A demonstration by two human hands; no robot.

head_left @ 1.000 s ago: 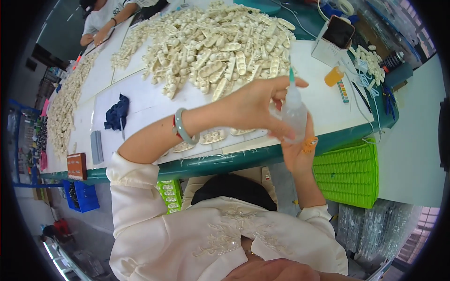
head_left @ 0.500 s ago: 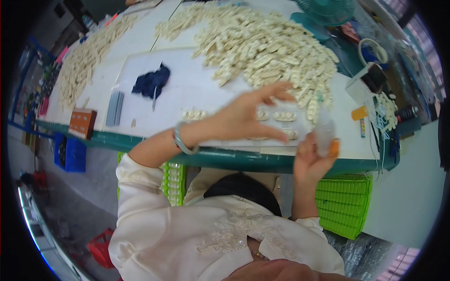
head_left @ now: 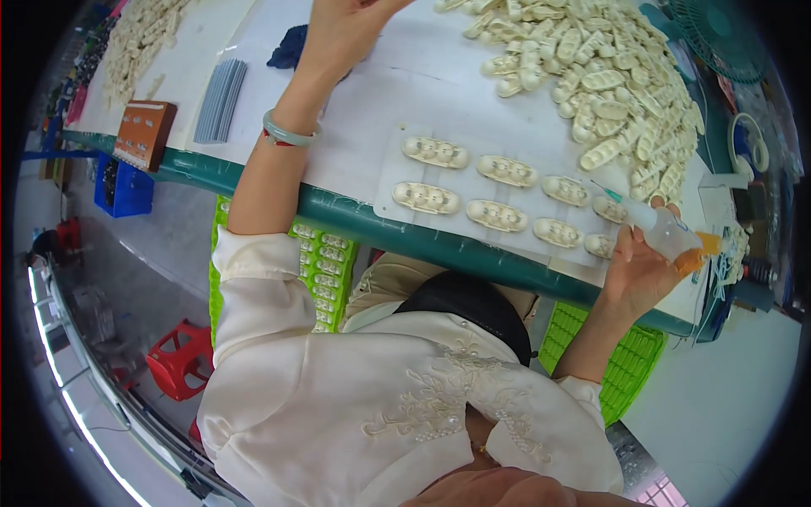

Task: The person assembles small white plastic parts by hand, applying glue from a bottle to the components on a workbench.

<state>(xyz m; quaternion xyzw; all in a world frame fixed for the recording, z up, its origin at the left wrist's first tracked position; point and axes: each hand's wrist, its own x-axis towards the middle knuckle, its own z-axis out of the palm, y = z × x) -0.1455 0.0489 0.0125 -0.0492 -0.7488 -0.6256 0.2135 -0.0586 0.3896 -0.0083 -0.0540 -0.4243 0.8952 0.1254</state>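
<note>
My right hand [head_left: 638, 269] is closed around a translucent squeeze bottle [head_left: 672, 234] with a thin green needle tip and an orange end. The tip points left, over the right end of two rows of cream oval pieces [head_left: 435, 152]. These pieces lie on a pale, flat board [head_left: 470, 183] at the table's near edge, each with several rounded bumps. My left hand [head_left: 355, 32] reaches far over the table, past a dark blue cloth [head_left: 289, 46]. The top edge of the view cuts off most of its fingers, so whatever they hold is hidden.
A large heap of loose cream pieces [head_left: 591, 80] covers the table's far right. Grey-blue strips [head_left: 221, 101] and a brown block [head_left: 145, 135] lie to the left. Green trays [head_left: 325, 275] sit below the edge. A green fan [head_left: 722, 34] stands at far right, a red stool [head_left: 182, 359] lower left.
My left hand has moved from above the oval pieces to the far side, uncovering both rows. My right hand keeps the bottle, its tip now over the pieces. The whole view has shifted.
</note>
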